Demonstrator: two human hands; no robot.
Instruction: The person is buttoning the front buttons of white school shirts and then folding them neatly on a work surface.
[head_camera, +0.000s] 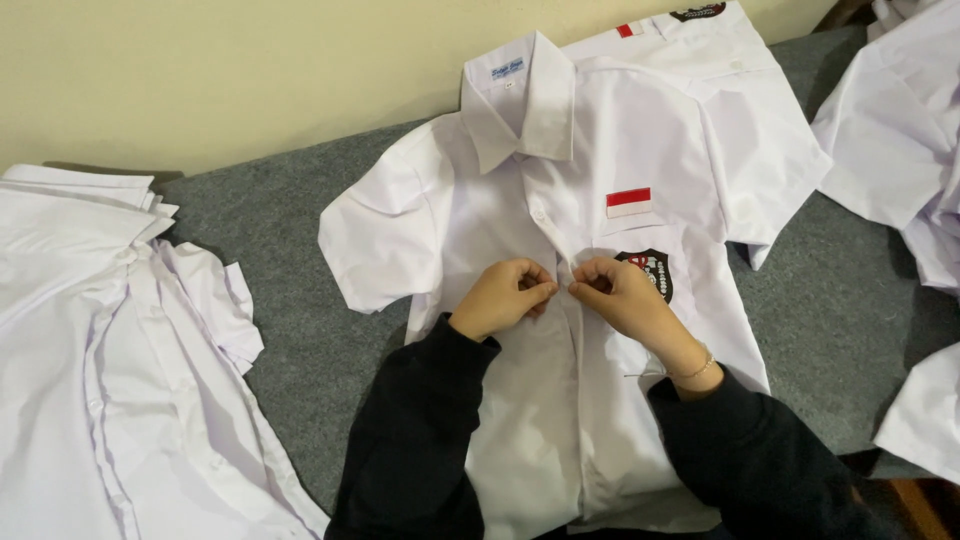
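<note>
A white short-sleeved shirt (480, 200) lies flat, front up, on a grey felt surface (300, 300), its collar toward the wall. It carries a red-and-white patch (628, 202) and a black badge (655, 270) on the chest pocket. My left hand (500, 297) and my right hand (625, 295) meet at the shirt's front placket, about chest height, each pinching the fabric edge at a button. Both arms wear dark sleeves; a thin bracelet sits on my right wrist.
A stack of white shirts (90, 350) lies at the left. Another white shirt (690, 40) sits under the one in front, toward the wall. More white garments (900, 130) lie at the right edge. A cream wall (200, 70) runs behind.
</note>
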